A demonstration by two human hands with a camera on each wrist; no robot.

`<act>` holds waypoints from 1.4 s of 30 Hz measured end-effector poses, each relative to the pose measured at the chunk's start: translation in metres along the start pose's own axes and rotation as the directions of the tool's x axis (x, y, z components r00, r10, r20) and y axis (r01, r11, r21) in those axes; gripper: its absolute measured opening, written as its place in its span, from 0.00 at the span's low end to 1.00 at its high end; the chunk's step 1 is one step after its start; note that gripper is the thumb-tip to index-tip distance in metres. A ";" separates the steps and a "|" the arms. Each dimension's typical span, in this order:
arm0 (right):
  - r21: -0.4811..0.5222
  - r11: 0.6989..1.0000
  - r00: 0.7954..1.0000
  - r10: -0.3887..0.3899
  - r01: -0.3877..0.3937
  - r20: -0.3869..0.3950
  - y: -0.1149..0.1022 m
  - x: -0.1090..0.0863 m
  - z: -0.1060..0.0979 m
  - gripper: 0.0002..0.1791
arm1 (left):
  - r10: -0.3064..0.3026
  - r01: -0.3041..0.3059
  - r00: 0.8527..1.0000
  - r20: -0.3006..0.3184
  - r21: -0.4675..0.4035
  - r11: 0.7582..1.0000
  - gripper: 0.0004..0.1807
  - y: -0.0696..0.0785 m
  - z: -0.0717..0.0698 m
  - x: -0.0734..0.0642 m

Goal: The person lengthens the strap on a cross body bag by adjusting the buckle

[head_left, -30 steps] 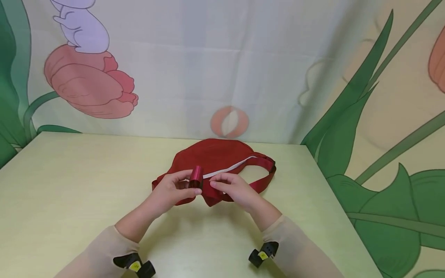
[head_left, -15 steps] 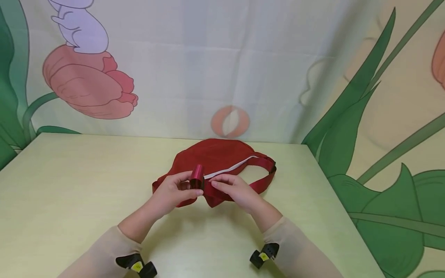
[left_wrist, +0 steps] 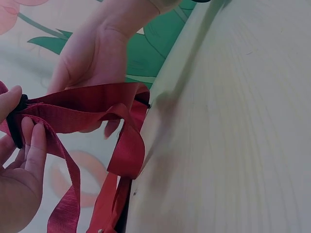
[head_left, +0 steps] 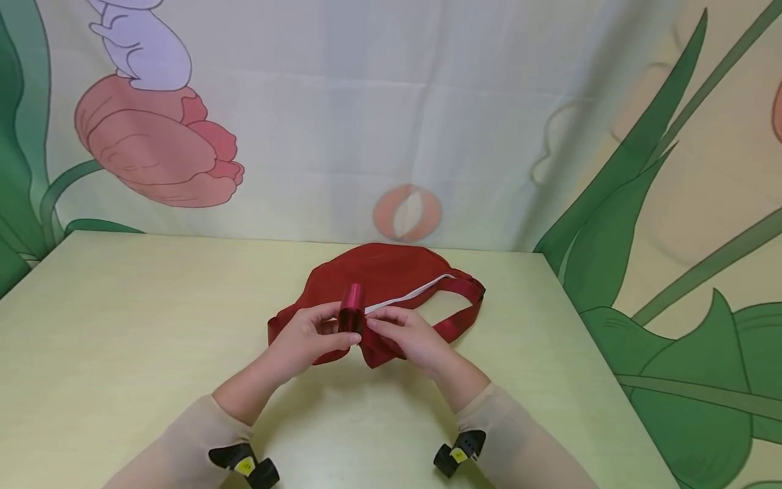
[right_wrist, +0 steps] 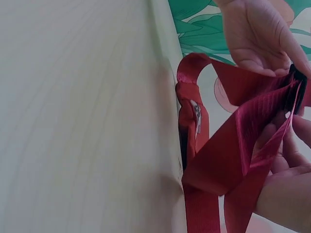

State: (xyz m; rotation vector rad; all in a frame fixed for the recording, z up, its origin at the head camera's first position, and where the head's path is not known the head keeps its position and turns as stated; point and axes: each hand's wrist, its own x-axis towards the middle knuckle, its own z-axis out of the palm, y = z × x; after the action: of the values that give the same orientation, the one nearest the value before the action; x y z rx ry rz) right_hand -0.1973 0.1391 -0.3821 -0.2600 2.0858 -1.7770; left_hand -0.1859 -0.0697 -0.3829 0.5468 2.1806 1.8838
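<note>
A red waist bag (head_left: 373,272) with a pale zipper line lies on the table. Its crimson webbing strap (right_wrist: 218,145) is raised in front of it, folded into loops. My left hand (head_left: 301,339) pinches the strap at a black slider buckle (right_wrist: 294,90), thumb on the near side. Beside it, my right hand (head_left: 408,334) pinches the webbing with thumb and fingertips, right at the buckle. In the left wrist view, the buckle (left_wrist: 17,121) sits between fingers and the strap (left_wrist: 87,104) runs away from it. Part of the strap behind the left fingers is hidden.
The pale wooden table (head_left: 153,305) extends to both sides of the bag. Behind it hangs a printed cloth backdrop (head_left: 305,136). A strap loop (head_left: 464,312) lies at the bag's right end. Small black cameras sit on both sleeves.
My left hand and the raised piece of strap have shifted slightly right, and that piece stands a little higher. My right hand has edged left, narrowing the gap between the hands.
</note>
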 end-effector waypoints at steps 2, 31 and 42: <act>-0.017 1.000 1.000 0.002 -0.003 -0.004 0.002 0.000 -0.002 0.16 | -0.007 0.007 1.000 -0.006 0.001 1.000 0.24 0.001 -0.002 -0.001; -0.004 1.000 1.000 -0.026 0.026 0.013 0.006 0.001 -0.002 0.15 | -0.030 0.030 0.999 0.012 0.010 1.000 0.25 0.002 0.000 -0.002; -0.037 0.999 1.000 0.001 -0.002 -0.013 0.003 0.002 -0.004 0.16 | -0.020 0.020 1.000 -0.014 0.024 0.999 0.23 0.002 -0.003 -0.001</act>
State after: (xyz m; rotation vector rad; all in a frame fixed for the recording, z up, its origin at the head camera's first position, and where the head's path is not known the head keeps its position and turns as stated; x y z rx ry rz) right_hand -0.2003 0.1424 -0.3846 -0.2580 2.1287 -1.7450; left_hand -0.1859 -0.0730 -0.3803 0.5161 2.2123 1.8586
